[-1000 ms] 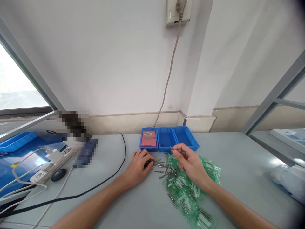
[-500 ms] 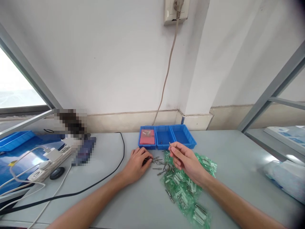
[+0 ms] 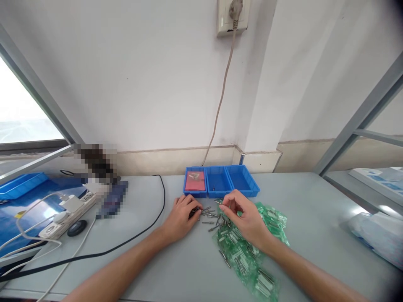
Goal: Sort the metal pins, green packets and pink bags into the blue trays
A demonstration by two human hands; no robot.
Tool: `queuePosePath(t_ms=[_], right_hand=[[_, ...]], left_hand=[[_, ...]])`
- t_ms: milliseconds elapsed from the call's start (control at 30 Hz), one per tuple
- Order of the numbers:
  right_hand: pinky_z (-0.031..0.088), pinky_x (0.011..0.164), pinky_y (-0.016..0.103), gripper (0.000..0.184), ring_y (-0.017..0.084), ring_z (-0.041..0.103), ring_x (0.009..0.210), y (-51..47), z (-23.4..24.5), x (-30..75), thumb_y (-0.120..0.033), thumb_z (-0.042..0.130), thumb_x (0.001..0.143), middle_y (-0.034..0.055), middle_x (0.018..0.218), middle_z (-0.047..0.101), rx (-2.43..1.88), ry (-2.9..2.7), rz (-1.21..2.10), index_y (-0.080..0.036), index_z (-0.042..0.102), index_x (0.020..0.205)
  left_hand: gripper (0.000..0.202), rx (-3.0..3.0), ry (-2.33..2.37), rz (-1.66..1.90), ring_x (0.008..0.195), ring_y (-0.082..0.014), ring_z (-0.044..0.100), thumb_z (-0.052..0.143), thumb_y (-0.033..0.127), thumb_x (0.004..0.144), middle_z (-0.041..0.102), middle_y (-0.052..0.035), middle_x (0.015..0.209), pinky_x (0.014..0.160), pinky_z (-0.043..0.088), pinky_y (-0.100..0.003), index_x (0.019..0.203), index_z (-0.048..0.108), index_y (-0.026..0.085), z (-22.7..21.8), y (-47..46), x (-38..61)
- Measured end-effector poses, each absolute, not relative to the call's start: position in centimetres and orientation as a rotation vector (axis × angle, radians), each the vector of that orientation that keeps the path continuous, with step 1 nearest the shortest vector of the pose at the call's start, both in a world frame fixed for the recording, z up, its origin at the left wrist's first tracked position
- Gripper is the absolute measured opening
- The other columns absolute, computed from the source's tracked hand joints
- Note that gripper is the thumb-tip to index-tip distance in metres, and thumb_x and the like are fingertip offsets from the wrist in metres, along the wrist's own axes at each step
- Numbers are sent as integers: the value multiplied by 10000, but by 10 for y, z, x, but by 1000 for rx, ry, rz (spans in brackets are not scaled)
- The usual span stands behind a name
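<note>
My left hand (image 3: 181,216) rests on the grey table, its fingers curled over several dark metal pins (image 3: 193,212), partly hidden under it. Thumb and fingertips of my right hand (image 3: 244,216) are pinched at a slim metal pin (image 3: 218,202), just in front of the blue trays. Between the hands lies a loose heap of similar pins (image 3: 210,215). Under and beside my right hand spreads green plastic wrap (image 3: 233,251) with rows of pins inside. One pin (image 3: 224,259) lies at the wrap's left edge.
Behind the hands stand three joined blue trays (image 3: 217,194); the left one holds a red card (image 3: 195,184), the middle one a small pin. A black cable (image 3: 126,244) crosses the table on the left, near a power strip (image 3: 50,228). At right lies a plastic-wrapped bundle (image 3: 378,235).
My right hand has lowered from in front of the trays towards the heap, its fingertips now nearer the table. My left hand has stayed about where it was.
</note>
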State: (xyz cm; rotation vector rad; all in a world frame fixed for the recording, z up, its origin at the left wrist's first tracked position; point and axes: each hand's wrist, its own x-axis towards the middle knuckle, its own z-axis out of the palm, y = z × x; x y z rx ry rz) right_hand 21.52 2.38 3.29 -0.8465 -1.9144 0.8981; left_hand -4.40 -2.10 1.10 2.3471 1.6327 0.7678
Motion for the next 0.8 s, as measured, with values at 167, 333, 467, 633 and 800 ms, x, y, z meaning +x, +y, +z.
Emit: queuePosePath(t_ms=[167, 333, 467, 633, 800], right_hand=[[432, 660, 332, 198, 191, 534, 720, 23, 35, 214, -436, 621, 1073, 15, 914, 582, -831, -1911, 879, -268, 617, 968], [453, 676, 336, 218, 205, 545, 758, 23, 37, 214, -462, 620, 1069, 25, 924, 584, -847, -1859, 881, -267, 633, 974], [457, 691, 331, 220, 207, 551, 779, 23, 39, 214, -461, 647, 1053, 20, 907, 586, -864, -1824, 929, -265, 633, 955], [447, 688, 316, 209, 197, 539, 783, 24, 38, 213, -442, 678, 1037, 8, 885, 573, -871, -1793, 998, -260, 630, 945], [440, 674, 313, 234, 195, 518, 767, 25, 38, 211, -457, 694, 1024, 12, 867, 576, -880, -1773, 1037, -250, 631, 933]], left_hand=[[149, 2351, 1629, 768, 1060, -241, 592, 551, 265, 1106, 684, -34, 1116, 939, 410, -420, 1100, 700, 258, 11, -21, -44], [172, 2366, 1633, 758, 1054, -243, 595, 534, 282, 1111, 688, -43, 1116, 930, 421, -421, 1092, 702, 255, 12, -22, -44], [146, 2361, 1629, 766, 1049, -242, 595, 552, 264, 1105, 685, -34, 1109, 933, 412, -418, 1088, 697, 262, 11, -21, -44], [127, 2351, 1630, 760, 1054, -245, 591, 566, 242, 1096, 683, -28, 1111, 927, 403, -410, 1091, 691, 262, 11, -21, -44], [118, 2350, 1628, 757, 1060, -242, 590, 575, 237, 1092, 680, -24, 1120, 934, 398, -408, 1098, 690, 264, 11, -22, -44]])
